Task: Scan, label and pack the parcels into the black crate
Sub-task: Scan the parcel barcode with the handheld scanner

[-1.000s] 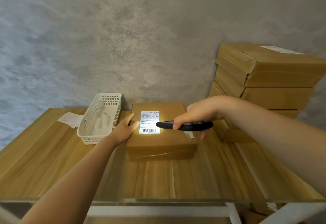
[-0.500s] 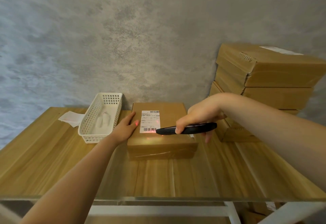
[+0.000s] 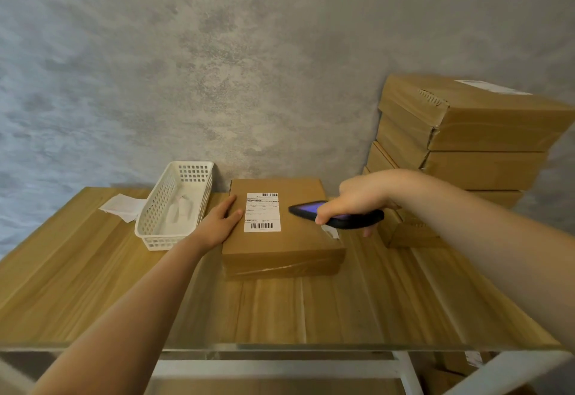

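Observation:
A flat brown cardboard parcel point(image 3: 289, 239) lies on the wooden table, with a white shipping label point(image 3: 262, 212) and barcodes on its top. My left hand point(image 3: 219, 223) rests flat on the parcel's left edge, thumb on the top face. My right hand point(image 3: 357, 200) grips a black handheld scanner point(image 3: 337, 215), held level above the parcel's right side with its tip pointing left at the label. No light falls on the label. The black crate is out of view.
A white perforated plastic basket point(image 3: 174, 208) stands left of the parcel, with a sheet of paper point(image 3: 123, 207) beyond it. A tall stack of brown boxes point(image 3: 460, 139) rises at the right against the grey wall. The table's front edge point(image 3: 280, 346) is near me.
The scanner's bright light, then a red glow, on the label has gone out. My right hand has drawn the scanner to the right, off the label. My left hand stays put.

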Demonstrator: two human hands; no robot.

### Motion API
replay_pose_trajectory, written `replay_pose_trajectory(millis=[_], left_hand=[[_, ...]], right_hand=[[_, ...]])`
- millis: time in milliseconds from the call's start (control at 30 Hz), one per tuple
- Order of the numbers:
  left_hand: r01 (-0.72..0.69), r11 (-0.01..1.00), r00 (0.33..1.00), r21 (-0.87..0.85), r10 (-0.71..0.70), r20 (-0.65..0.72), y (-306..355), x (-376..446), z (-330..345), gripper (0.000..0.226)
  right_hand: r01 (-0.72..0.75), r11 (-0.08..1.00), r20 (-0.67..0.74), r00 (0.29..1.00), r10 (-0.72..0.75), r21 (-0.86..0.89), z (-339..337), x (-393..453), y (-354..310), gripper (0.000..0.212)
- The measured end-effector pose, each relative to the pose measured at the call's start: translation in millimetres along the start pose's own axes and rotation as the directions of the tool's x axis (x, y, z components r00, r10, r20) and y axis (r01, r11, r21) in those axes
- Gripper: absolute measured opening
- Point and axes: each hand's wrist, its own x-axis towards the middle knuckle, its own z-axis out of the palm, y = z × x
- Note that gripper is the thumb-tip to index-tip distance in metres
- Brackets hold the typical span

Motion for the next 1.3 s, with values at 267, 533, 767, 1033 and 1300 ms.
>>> replay_pose_trajectory(millis=[267,533,767,1033,1300], left_hand=[[-0.012,0.976,0.998,0.216,0.023,-0.050,7,3,7,0.058],[-0.111,0.835,0.981,0.538,0.178,-0.074,12,-34,20,0.059],[-0.147,0.784,0.983,0.602,0.183,0.002,9,-50,24,0.064],[-0.129,0.738,0.979,0.662,0.202,-0.035,6,-52,22,0.077],[-0.119,0.798,0.920,0.591,0.312,-0.236,7,-66,-10,0.051]], right_hand=[[-0.099,0.954,-0.433,0.874,0.220,0.284,55,77,71,0.040],[-0.234,0.908,-0.443,0.813,0.379,0.347,106,125,109,0.082],[-0.335,0.927,-0.459,0.805,0.375,0.169,127,142,112,0.091],[-0.255,0.943,-0.454,0.828,0.328,0.216,127,143,118,0.097],[0.170,0.977,-0.681,0.731,-0.037,0.129,82,127,36,0.065]])
